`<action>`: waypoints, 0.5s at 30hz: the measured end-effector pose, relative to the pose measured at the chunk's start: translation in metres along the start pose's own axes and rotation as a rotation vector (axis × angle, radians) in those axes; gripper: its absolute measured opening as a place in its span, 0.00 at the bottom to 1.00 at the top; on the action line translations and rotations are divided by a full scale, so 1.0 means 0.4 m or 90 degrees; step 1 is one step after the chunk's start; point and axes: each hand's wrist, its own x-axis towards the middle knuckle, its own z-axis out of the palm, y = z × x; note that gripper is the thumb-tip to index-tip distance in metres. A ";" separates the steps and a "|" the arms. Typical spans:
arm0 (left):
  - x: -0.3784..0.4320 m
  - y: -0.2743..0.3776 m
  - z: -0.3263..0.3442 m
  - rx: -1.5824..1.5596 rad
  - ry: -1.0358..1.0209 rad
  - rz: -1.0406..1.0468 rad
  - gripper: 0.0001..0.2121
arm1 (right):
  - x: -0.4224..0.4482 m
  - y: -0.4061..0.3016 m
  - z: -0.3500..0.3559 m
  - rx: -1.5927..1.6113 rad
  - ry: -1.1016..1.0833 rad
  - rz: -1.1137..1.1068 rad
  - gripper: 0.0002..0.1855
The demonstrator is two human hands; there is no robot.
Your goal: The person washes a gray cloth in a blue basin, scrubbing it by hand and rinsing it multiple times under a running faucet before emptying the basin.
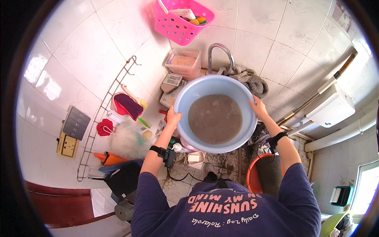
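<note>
A round light-blue plastic basin with murky grey-brown water in it is held up in front of me. My left hand grips its left rim, the thumb lying over the edge. On the opposite side, my right hand holds the right rim, also with the thumb on top. Just beyond the basin stand a curved chrome faucet and a grey-brown cloth. The faucet's base and whatever lies directly under the basin are hidden.
A pink perforated basket hangs on the tiled wall above a clear plastic box. Left is a wire rack with cloths and bags. An orange-red tub stands low right. A white cistern is on the right wall.
</note>
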 end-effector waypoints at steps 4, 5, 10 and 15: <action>-0.020 -0.006 0.012 0.007 -0.002 -0.036 0.24 | -0.039 0.030 0.002 0.057 0.033 -0.002 0.27; -0.027 -0.004 0.012 0.013 -0.003 -0.036 0.24 | -0.047 0.036 0.002 0.085 0.044 -0.008 0.27; -0.059 -0.015 0.005 0.023 -0.007 -0.014 0.22 | -0.103 0.024 0.001 0.156 0.074 0.007 0.25; -0.062 -0.018 0.013 0.020 -0.040 -0.036 0.22 | -0.137 0.021 -0.010 0.163 0.117 0.008 0.24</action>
